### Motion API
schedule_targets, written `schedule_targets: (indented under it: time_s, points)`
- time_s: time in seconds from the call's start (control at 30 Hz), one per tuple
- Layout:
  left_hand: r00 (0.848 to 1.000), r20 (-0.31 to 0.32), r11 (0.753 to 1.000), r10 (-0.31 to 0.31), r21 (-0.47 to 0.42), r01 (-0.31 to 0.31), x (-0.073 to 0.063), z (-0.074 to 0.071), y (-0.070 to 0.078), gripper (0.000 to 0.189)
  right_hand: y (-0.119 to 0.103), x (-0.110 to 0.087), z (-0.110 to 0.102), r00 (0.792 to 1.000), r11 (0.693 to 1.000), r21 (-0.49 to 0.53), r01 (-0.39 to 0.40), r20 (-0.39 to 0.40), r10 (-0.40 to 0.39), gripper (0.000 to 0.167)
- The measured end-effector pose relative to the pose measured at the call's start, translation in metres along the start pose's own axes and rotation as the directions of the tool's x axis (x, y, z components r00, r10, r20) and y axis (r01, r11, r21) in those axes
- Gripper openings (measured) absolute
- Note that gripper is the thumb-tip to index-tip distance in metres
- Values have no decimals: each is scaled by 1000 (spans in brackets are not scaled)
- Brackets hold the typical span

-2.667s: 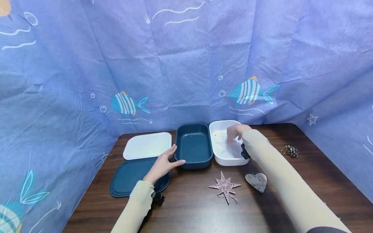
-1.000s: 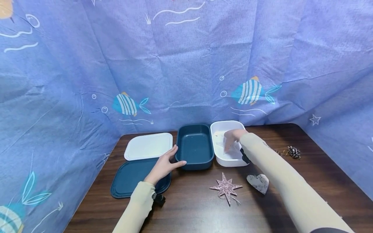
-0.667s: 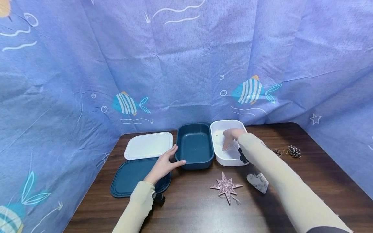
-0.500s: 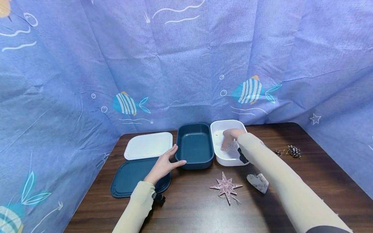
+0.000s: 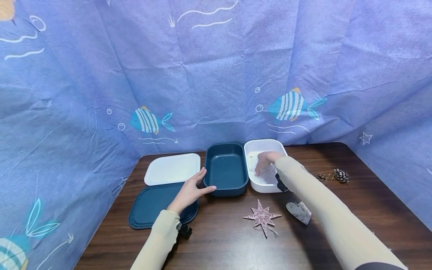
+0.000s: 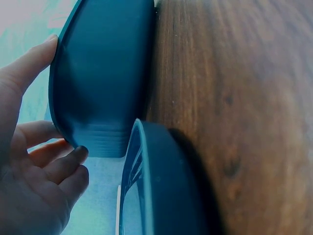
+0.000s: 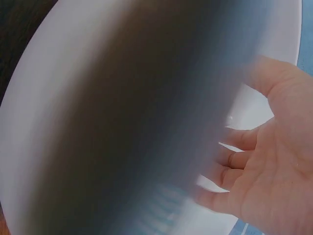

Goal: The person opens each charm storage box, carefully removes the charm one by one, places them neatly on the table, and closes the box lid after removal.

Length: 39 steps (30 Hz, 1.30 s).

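In the head view my left hand [image 5: 189, 191] holds the near-left corner of an open dark blue container [image 5: 225, 172], thumb at the near side and fingers along the left wall. In the left wrist view the thumb reaches the container's rim [image 6: 55, 93]. My right hand [image 5: 266, 161] reaches down inside an open white container [image 5: 250, 168]. A pale star shape [image 5: 269, 173] shows faintly beneath that hand. In the right wrist view a blurred dark band covers the right fingertips, so I cannot tell whether they hold anything.
Left lie a white lid [image 5: 172, 168] and a dark blue lid [image 5: 152, 206]. Nearer me on the table are a pink glitter star [image 5: 261, 216] and a grey-white heart [image 5: 299, 213]. Pine cones [image 5: 341, 176] lie at the right. A blue fish-patterned cloth [image 5: 216, 93] hangs behind.
Inside the white container my right hand has shifted left and slightly lower, and the pale star shape now shows beneath it. The left hand has stayed at the dark blue container.
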<state>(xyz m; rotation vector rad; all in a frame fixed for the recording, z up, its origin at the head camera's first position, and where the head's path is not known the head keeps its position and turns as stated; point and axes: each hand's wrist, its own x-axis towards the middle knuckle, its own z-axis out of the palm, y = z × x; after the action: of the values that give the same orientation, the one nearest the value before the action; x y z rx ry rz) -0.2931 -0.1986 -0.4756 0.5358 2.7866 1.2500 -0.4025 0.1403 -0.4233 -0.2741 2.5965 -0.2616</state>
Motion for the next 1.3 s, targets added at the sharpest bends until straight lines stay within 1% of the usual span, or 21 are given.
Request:
schedule_targets:
  time_s: [0.17,0.23,0.3,0.37,0.47,0.53,0.63,0.7,0.8,0.93,1.03,1.17,1.3]
  points:
    - [1000,-1,1000,-10,-8,10,0,1,1,99,4,3,-2,999,999,-7,37,-13,-37,44]
    - [1000,0,1000,-12,-10,12,1,1,1,99,7,2,-3,999,999,19,39,-14,-39,42]
    - [1000,2,1000,-12,-8,12,2,1,1,100,10,1,-5,998,997,34,62,-21,-62,42]
    - [1000,2,1000,-12,-5,12,2,1,0,100,12,-1,-8,995,995,45,93,-38,-92,45]
    - [1000,0,1000,-12,4,12,2,0,0,99,15,-2,-12,987,988,48,144,-75,-140,55]
    - [1000,1,1000,-11,6,11,3,0,0,99,18,-4,-14,982,984,68,166,-104,-159,63]
    - [1000,5,1000,-10,-1,10,2,0,0,100,20,-7,-18,970,971,123,205,-157,-185,73]
    - [1000,8,1000,-9,-9,9,1,0,1,101,20,-11,-20,961,957,170,235,-189,-203,78]
    - [1000,7,1000,-23,-17,23,0,0,1,102,20,-18,-24,944,938,208,277,-241,-225,82]
    - [999,1,999,-43,-17,43,-1,1,0,99,22,-29,-30,922,926,213,312,-302,-241,80]
    - [999,-5,999,-47,-21,47,-1,2,0,95,27,-39,-34,906,919,212,332,-342,-249,77]
    - [999,-4,999,-42,-24,42,-1,2,1,91,34,-53,-39,887,911,221,349,-390,-245,69]
    - [999,-2,999,-46,-16,46,0,2,2,93,42,-68,-44,870,902,239,360,-435,-232,63]
